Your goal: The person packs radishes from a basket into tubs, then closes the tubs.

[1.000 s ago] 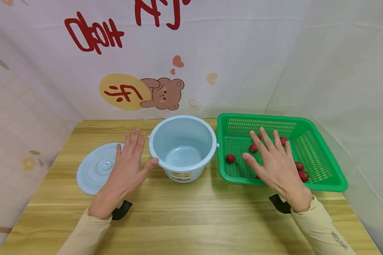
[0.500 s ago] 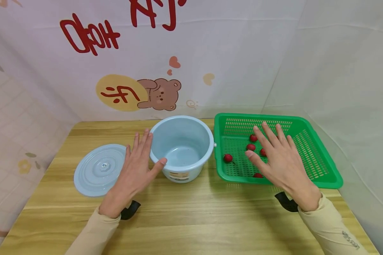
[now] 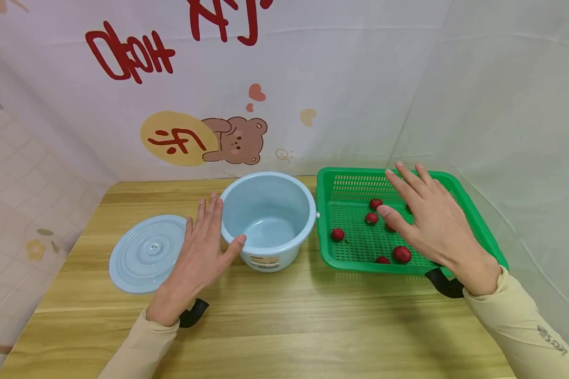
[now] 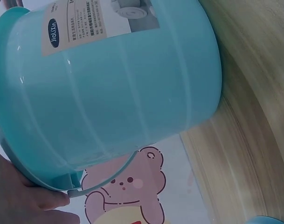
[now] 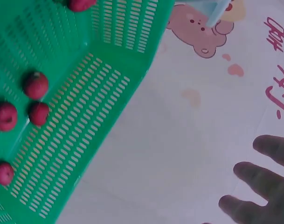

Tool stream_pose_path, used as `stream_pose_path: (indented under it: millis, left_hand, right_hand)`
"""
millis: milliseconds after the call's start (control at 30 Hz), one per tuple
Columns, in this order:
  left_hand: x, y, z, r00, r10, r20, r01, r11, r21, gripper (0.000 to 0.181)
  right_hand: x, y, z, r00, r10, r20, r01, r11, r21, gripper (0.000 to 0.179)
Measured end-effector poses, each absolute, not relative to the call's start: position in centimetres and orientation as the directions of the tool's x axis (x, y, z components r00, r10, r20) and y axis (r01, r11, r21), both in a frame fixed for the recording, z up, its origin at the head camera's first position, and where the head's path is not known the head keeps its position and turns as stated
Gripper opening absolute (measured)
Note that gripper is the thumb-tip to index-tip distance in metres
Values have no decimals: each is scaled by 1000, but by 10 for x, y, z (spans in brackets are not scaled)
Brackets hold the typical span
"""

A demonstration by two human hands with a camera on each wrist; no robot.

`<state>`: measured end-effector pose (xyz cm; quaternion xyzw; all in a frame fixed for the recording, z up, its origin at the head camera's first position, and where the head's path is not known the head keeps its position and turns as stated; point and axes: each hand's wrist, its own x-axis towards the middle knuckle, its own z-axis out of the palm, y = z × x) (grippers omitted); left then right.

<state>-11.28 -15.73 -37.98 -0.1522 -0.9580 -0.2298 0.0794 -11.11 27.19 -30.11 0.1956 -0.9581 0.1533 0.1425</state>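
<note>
My left hand (image 3: 199, 258) has its fingers straight beside the light blue bucket (image 3: 267, 252). In the left wrist view, those fingers (image 4: 48, 198) lie at the bucket's rim near its handle joint. Above the green basket (image 3: 329, 252) is my right hand (image 3: 433, 226), fingers spread and holding nothing. Several small round red radish-like pieces, including a red piece (image 3: 402, 255) near the front, lie in the basket; the hand hides part of them. The right wrist view shows the right fingers (image 5: 258, 179) apart from the basket.
A round light blue lid (image 3: 144, 252) lies on the wooden table (image 3: 284, 326) at left. The basket stands right of the bucket, its rim close to the bucket's side. Behind the table hangs a white printed backdrop (image 3: 355, 79), and another sheet hangs at right.
My right hand has moved to the right and up, uncovering a red piece near the basket's front. The left hand has come closer to the bucket's rim. The view has shifted slightly.
</note>
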Motion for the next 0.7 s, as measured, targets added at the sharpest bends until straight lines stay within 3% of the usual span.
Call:
stream_pose_path:
  millis: [333, 700]
  left_hand:
    - [-115, -160, -379, -943, 255, 212, 325, 837, 439, 93]
    - [-115, -161, -380, -936, 264, 232, 345, 823, 451, 91]
  right_hand:
    - [-136, 283, -283, -887, -350, 301, -430, 863, -266, 66]
    - [-164, 286, -292, -874, -430, 226, -481, 831, -280, 66]
